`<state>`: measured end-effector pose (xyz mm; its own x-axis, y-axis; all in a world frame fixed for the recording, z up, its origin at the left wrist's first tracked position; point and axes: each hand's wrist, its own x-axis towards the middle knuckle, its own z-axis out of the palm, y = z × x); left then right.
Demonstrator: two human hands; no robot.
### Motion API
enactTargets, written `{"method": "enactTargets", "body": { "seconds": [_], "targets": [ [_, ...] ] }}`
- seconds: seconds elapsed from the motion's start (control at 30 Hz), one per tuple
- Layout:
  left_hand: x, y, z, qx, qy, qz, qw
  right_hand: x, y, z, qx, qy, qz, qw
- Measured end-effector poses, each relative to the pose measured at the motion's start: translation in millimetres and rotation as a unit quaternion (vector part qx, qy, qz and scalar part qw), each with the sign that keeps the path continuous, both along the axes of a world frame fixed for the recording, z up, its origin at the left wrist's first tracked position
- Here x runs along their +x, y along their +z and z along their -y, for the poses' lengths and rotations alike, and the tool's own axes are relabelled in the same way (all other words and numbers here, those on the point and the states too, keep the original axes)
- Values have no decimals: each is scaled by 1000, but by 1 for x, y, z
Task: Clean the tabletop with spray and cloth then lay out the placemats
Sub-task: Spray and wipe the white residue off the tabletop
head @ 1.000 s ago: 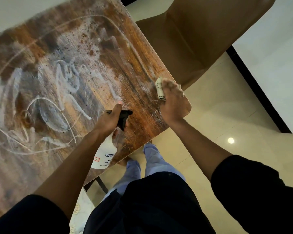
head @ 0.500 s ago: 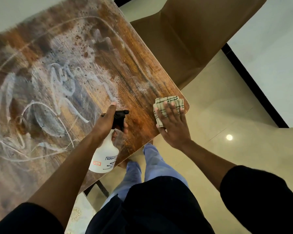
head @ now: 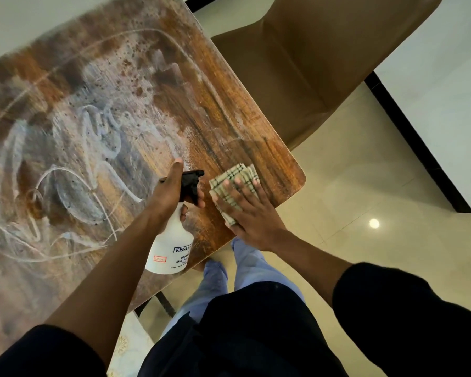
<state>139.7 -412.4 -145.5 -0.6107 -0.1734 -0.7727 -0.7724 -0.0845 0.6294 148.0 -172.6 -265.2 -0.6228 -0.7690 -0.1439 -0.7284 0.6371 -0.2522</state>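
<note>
- The left hand (head: 172, 191) grips a white plastic spray bottle (head: 172, 246) with a black trigger head, fingers curled round its neck, above the wet brown wooden counter (head: 98, 112).
- The right hand (head: 249, 210), fingers straight, presses a folded checked cloth (head: 233, 178) flat near the counter's corner, just beside the bottle.
- A tan chair (head: 305, 63) stands beyond the counter.

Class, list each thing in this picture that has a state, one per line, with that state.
Tabletop: wet, streaked with spray.
Cloth: folded, flat on the tabletop.
Spray bottle: held above the tabletop.
Left hand: grips the spray bottle.
Right hand: presses flat on the cloth.
Chair: unoccupied.
</note>
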Motion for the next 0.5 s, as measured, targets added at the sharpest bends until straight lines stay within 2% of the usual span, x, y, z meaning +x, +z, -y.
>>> {"method": "enactTargets", "body": {
  "seconds": [0.07,0.2,0.37,0.43,0.5],
  "targets": [
    [-2,-2,-2,2,-5,8,1000,7,0,-32,23,-22,-4,999],
    [-5,-9,-5,10,-14,36,999,-32,1,-64,76,-162,7,984],
    [-7,-15,-12,4,-18,48,999,-84,1,-18,72,-248,0,966],
    [-8,-14,-15,0,-20,42,999,-84,-1,4,66,-260,9,963],
    [-11,-15,-16,-2,-12,38,999,-67,-1,11,57,-201,16,978]
  ]
}}
